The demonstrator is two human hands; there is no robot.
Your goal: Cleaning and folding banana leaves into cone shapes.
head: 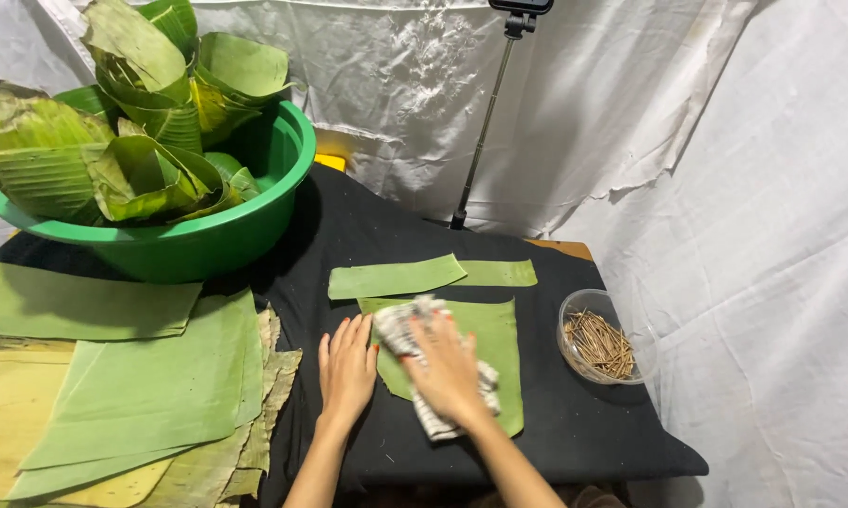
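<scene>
A squarish green leaf piece (496, 339) lies flat on the black-covered table (575, 433). My right hand (448, 372) presses a crumpled white patterned cloth (403, 325) onto this leaf. My left hand (347, 367) rests flat on the black cover, fingers apart, touching the leaf's left edge. Just beyond lie two narrow green leaf strips (396, 276), one partly overlapping the other (499, 273).
A big green basin (208, 240) stuffed with folded banana leaves (132, 122) stands at the back left. Stacked flat leaves (151, 386) cover the left side. A clear bowl of thin brown sticks (601, 343) sits at the right. A tripod pole (485, 132) rises behind, against white sheeting.
</scene>
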